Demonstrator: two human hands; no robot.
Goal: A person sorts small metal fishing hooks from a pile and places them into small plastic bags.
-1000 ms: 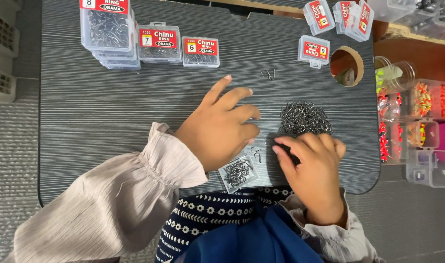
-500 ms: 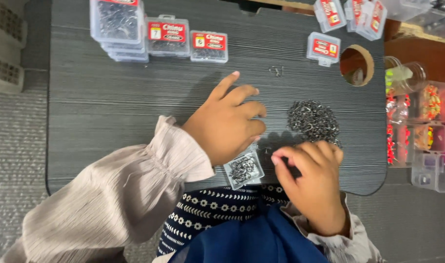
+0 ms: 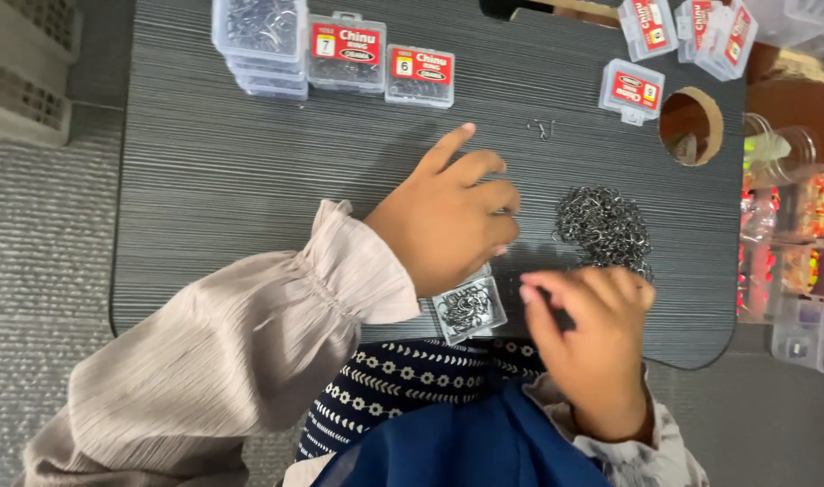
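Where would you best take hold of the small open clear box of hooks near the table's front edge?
Probably pinch the small clear box across its two side walls, coming from the right, where the right hand is. It lies open, tilted, full of hooks, and the left hand covers its far edge.

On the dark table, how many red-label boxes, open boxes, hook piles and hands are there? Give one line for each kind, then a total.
red-label boxes: 6
open box: 1
hook pile: 1
hands, left hand and right hand: 2
Total: 10
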